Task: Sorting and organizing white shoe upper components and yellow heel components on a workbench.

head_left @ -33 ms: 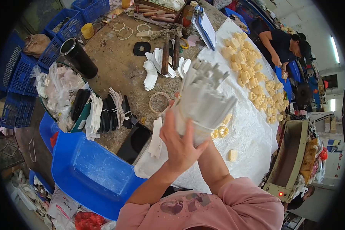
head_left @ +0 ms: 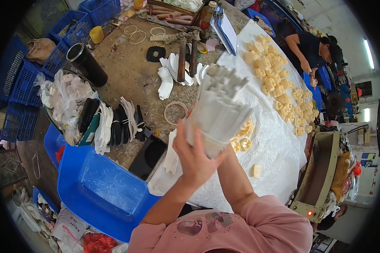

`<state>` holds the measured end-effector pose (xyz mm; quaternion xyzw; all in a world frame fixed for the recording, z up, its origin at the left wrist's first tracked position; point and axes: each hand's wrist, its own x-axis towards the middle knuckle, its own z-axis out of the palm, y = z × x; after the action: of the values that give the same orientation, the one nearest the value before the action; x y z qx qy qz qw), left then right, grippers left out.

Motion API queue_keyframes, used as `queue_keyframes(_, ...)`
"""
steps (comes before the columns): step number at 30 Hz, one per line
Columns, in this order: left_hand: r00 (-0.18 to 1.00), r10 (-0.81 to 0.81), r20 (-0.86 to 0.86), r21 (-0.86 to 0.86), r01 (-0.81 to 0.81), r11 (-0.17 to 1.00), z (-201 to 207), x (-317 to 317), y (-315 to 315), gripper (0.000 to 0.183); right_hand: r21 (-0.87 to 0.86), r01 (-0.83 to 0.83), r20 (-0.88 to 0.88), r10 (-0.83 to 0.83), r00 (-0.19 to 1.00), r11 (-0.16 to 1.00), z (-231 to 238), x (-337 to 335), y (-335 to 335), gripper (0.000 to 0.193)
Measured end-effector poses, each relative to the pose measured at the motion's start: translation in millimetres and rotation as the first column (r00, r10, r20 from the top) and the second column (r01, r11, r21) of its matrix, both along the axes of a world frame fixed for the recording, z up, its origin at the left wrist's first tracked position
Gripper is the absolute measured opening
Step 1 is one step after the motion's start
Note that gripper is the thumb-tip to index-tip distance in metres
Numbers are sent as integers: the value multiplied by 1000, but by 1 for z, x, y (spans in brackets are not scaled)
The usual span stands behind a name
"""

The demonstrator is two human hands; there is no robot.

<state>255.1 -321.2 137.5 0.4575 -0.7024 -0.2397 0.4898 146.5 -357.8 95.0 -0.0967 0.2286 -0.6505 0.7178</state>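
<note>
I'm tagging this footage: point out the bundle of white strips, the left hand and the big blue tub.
Bundle of white strips point(head_left: 223, 111), head view: middle of its side.
Left hand point(head_left: 195, 161), head view: back of the hand.
Big blue tub point(head_left: 109, 183), head view: its inner floor.

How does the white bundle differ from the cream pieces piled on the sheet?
Colour: the bundle is greyish white; the cream pieces are yellowish.
Shape: the bundle shows long, narrow strips, blurred here; the cream pieces are short and chunky.
Position: the bundle is tilted in the left hand; the cream pieces lie loose on the white sheet.
Both are groups of many similar parts.
</note>
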Motion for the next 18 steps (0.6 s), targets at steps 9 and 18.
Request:
queue_keyframes(9, 325, 313, -892, 451, 637, 625, -50, 63, -20, 63, -159, -46, -972, -148, 184, 986, 61, 3, 12, 96)
queue_keyframes(18, -267, 336, -903, -16, 803, 595, -74, 84, -17, 65, -436, -485, -314, -633, -707, 758, 86, -27, 41, 56)
